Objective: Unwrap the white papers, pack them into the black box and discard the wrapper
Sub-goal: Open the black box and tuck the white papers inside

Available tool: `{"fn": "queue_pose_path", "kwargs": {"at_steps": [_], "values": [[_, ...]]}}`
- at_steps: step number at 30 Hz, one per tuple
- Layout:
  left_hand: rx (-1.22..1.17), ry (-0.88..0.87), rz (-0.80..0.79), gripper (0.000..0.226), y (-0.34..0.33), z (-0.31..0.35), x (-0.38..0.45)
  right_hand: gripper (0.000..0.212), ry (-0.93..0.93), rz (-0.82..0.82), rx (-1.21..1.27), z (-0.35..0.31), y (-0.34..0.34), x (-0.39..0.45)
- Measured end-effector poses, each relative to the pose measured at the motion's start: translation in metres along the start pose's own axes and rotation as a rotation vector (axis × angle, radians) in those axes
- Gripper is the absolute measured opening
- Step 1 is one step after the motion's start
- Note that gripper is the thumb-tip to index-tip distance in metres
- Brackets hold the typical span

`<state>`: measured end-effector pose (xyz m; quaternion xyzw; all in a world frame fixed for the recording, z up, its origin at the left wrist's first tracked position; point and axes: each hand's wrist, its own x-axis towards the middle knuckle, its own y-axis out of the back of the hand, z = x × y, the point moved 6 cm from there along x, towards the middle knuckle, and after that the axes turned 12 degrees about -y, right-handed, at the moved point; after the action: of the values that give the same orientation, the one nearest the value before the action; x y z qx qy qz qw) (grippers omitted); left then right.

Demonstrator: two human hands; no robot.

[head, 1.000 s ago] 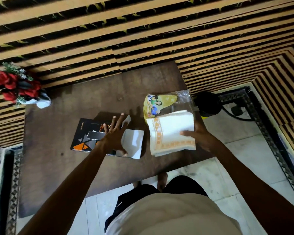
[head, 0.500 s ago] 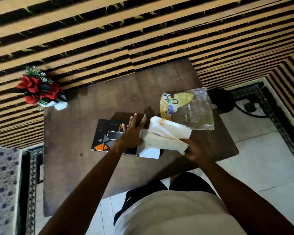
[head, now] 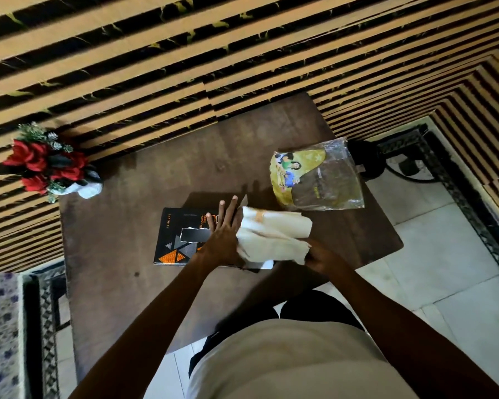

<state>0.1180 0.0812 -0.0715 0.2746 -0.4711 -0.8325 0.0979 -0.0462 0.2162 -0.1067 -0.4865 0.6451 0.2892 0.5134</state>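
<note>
Head view looks straight down on a dark wooden surface (head: 121,226) where the packing step is under way. The right hand (head: 323,259) pinches the near corner of the folded white papers (head: 274,239), its grip pressed on the stack, which bends and sags as it is carried over toward the black box (head: 182,234). Holding by one end seems meant to let the free end lead into the opening.

The left hand (head: 224,236) lies flat with fingers spread, its grip not closed on anything, resting on the box top right beside the papers and touching their edge; this looks like a way of steadying the box and holding its white flap (head: 260,264) back so the opening stays clear. Whether the papers have begun to enter the box cannot be told, since the hands and the stack cover the opening.

Farther back on the right, apart from the papers, the emptied clear wrapper (head: 326,180) with its yellow printed panel lies flat, set aside and not yet discarded. A pot of red flowers (head: 49,165) stands at the far left corner, well clear of the work.
</note>
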Motion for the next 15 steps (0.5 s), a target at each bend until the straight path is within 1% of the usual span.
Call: {"fn": "queue_pose_path", "kwargs": {"at_steps": [1,2,4,5,6,8,9,10,11,12,14,15], "values": [[-0.029,-0.011,0.009,0.147,0.001,-0.001,-0.001,0.024,-0.006,-0.040,-0.002,0.005,0.000,0.010],[-0.065,-0.028,0.012,0.148,0.002,-0.004,-0.002,0.019,-0.026,-0.044,-0.040,0.008,-0.004,0.001],[-0.147,-0.055,0.009,0.146,0.006,-0.008,-0.002,0.022,0.033,-0.048,-0.120,0.001,-0.012,-0.001],[-0.204,-0.054,0.013,0.142,0.009,-0.010,-0.003,0.021,0.081,-0.028,-0.148,-0.006,-0.015,-0.002],[-0.273,-0.041,0.027,0.136,0.012,-0.011,-0.004,0.020,0.077,-0.017,-0.134,-0.008,-0.017,-0.002],[-0.409,-0.001,0.087,0.114,0.018,-0.015,-0.005,0.023,0.051,-0.009,-0.069,-0.006,-0.019,0.001],[-0.460,0.014,0.127,0.100,0.022,-0.018,-0.007,0.029,0.052,0.040,-0.049,-0.006,-0.018,0.002],[-0.494,0.018,0.165,0.087,0.025,-0.019,-0.010,0.038,0.072,0.085,-0.030,-0.006,-0.015,0.007],[-0.508,0.015,0.191,0.074,0.027,-0.020,-0.014,0.046,0.096,0.117,0.001,-0.006,-0.013,0.008],[-0.504,0.004,0.210,0.060,0.027,-0.020,-0.018,0.048,0.102,0.137,0.030,-0.006,-0.012,0.010],[-0.467,-0.029,0.248,0.039,0.025,-0.019,-0.024,0.046,0.078,0.146,0.023,-0.006,-0.016,0.005],[-0.459,-0.042,0.264,0.032,0.024,-0.019,-0.026,0.045,0.051,0.145,-0.007,-0.006,-0.020,0.003]]}}
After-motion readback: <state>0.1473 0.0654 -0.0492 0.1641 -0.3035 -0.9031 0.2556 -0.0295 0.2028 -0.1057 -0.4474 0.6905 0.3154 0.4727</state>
